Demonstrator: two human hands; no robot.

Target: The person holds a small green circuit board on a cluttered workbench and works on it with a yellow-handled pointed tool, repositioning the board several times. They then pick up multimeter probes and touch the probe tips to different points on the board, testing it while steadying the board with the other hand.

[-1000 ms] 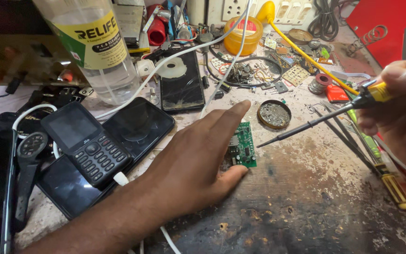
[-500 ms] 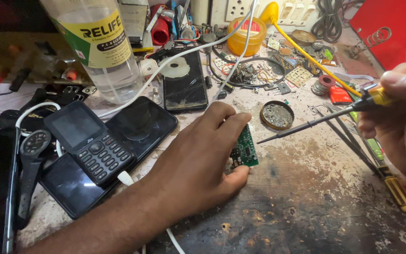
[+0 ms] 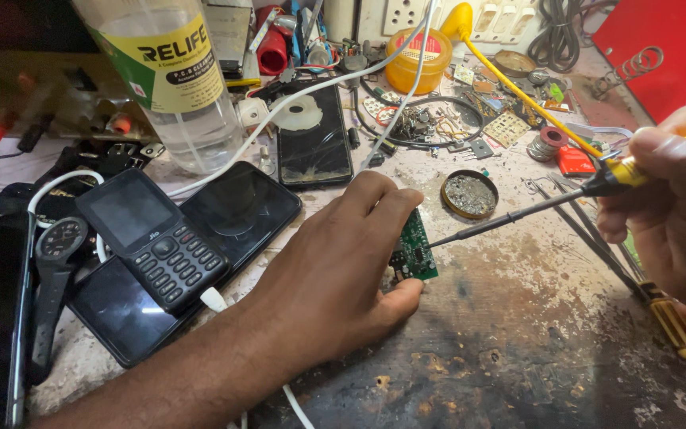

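Left hand (image 3: 335, 270) pinched a small green board (image 3: 416, 248) on edge on the counter (image 3: 518, 349). Right hand (image 3: 676, 214) gripped a soldering iron (image 3: 518, 216), its tip touching the board; soldering looked under way, not finished.

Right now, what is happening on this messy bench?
A person is working on a small green circuit board. The left hand pinches it on the worn bench, while the right hand holds a yellow-handled soldering iron with its tip at the board's edge. A keypad phone, smartphones and a clear bottle sit to the left.
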